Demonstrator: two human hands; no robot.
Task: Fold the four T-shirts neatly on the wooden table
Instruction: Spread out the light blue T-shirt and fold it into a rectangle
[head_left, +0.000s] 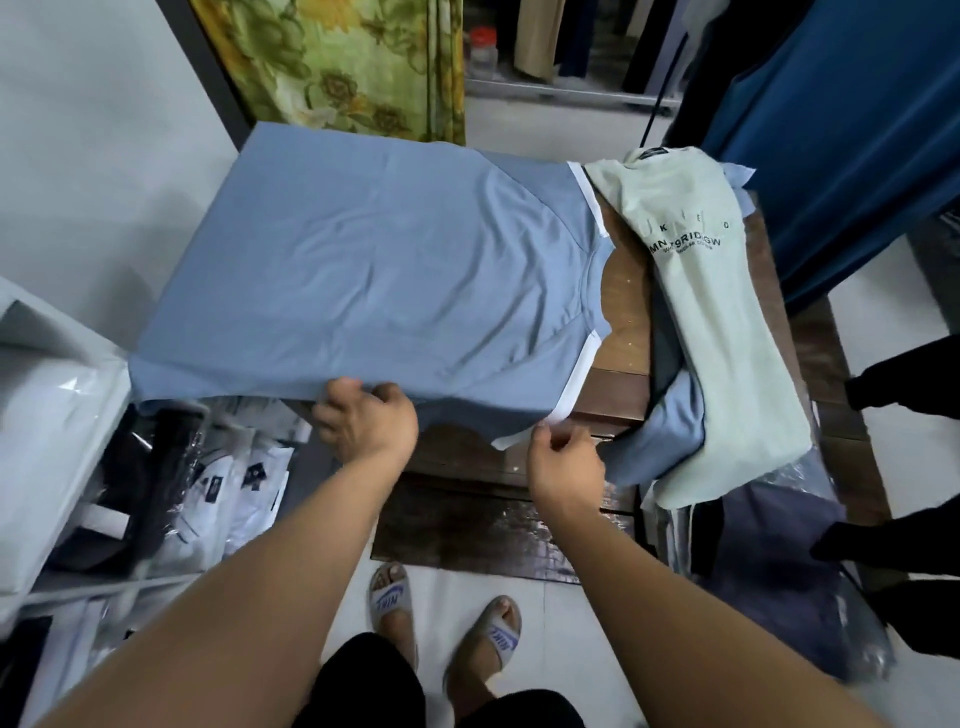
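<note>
A blue T-shirt with white sleeve trim lies spread flat over the wooden table, its neck opening toward the right. My left hand grips the shirt's near edge at the table's front. My right hand pinches the white-trimmed near sleeve. A pale green T-shirt with dark lettering lies in a long strip on the table's right side. It covers another blue garment and a dark one, both mostly hidden.
Packaged shirts in clear plastic fill the floor at the left beside a white box. Plastic-wrapped clothes lie at the lower right. A floral curtain and a blue hanging cloth stand behind the table.
</note>
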